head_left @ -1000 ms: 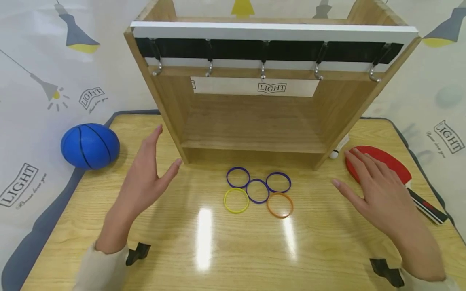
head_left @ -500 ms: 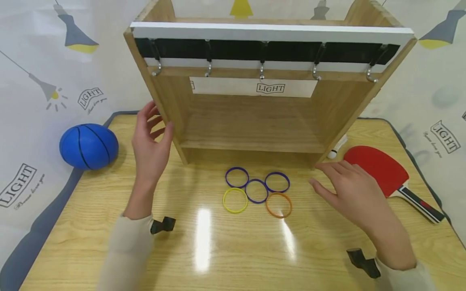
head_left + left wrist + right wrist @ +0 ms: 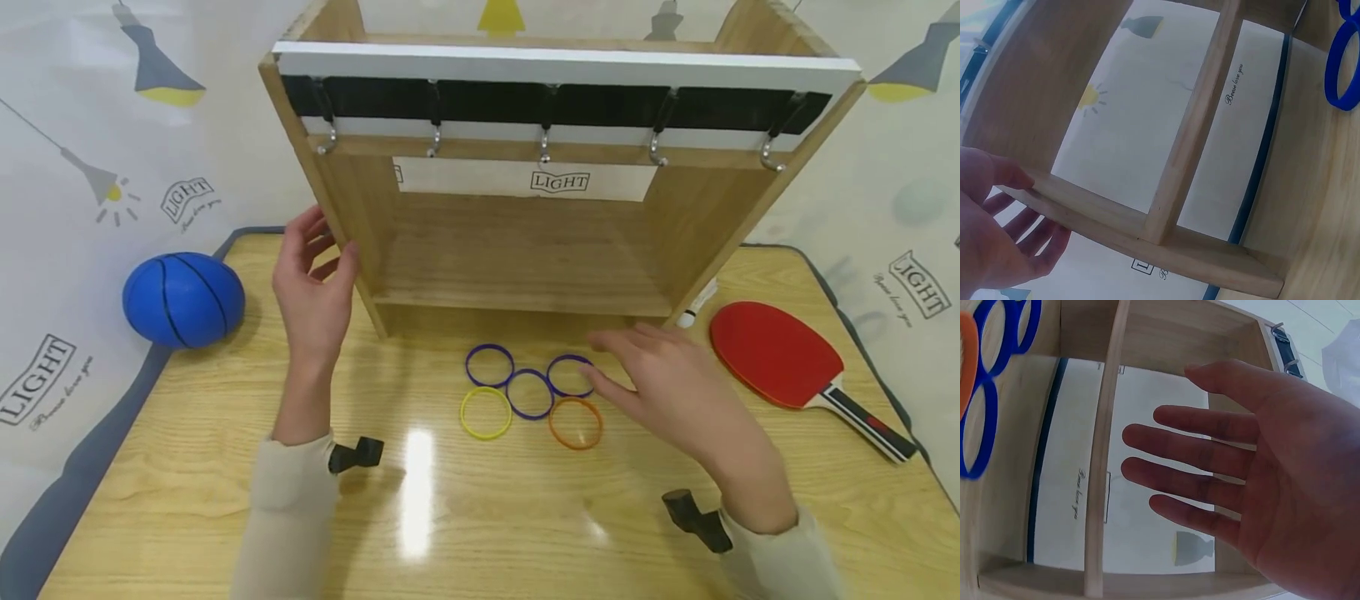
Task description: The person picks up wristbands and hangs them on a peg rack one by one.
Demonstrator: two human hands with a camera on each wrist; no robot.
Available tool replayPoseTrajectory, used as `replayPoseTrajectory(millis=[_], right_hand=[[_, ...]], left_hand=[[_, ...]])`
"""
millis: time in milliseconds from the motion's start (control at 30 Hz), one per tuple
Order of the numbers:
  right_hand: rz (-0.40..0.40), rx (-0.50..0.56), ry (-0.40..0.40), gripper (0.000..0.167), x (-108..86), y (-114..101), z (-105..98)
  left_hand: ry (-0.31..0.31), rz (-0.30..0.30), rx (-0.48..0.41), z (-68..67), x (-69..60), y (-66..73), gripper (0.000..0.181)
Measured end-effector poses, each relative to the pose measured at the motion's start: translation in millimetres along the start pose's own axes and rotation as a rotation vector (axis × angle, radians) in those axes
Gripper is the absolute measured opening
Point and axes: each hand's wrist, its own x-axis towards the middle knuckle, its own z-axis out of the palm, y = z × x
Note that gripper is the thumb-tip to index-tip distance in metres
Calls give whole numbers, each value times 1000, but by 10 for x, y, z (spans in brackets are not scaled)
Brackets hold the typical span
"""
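A wooden shelf unit [image 3: 525, 250] carries a row of metal hooks along its top front. My left hand [image 3: 311, 308] holds its left side panel [image 3: 1116, 231], thumb on the front edge and the other fingers round the outer face. Over the right blue ring [image 3: 558, 392], my right hand [image 3: 667, 383] hovers palm down with its fingers extended, holding nothing. Touching or close to that ring are a middle blue ring [image 3: 529, 418], a left blue ring [image 3: 489, 346], a yellow ring [image 3: 486, 438] and an orange ring [image 3: 576, 448], all flat on the table.
On the left lies a blue ball [image 3: 183, 300] with black lines. To the right is a red table tennis paddle [image 3: 776, 354], and a shuttlecock [image 3: 701, 302] lies partly hidden behind the shelf's right side. Printed cloth [image 3: 82, 275] surrounds the table [image 3: 480, 525].
My left hand has moved up and right from beside the shelf to take hold of its left panel. The right hand has travelled left from over the paddle to above the rings.
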Motion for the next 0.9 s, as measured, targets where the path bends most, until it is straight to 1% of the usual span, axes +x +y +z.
replayPoseTrajectory(millis=[200,300,500,600,767,800,900], right_hand=[[-22,67,-23,33,102,-105,131],[-52,92,-21,31,142,-133,203],[-119,125,-20,28,188,-161,336],[-171,119,-27,25,215,-210,437],[-260,43,-80,19,239,-357,660],[-272,30,-94,18,238,-384,703],[-273,14,-117,22,229,-443,799]], left_hand=[[6,-8,3,0,-2,1,39],[9,-11,10,1,-7,-3,39],[16,2,3,27,5,-9,38],[13,4,7,26,8,-10,38],[15,2,16,17,1,-6,38],[15,1,16,16,-2,-5,38],[18,-5,14,16,-12,-5,38]])
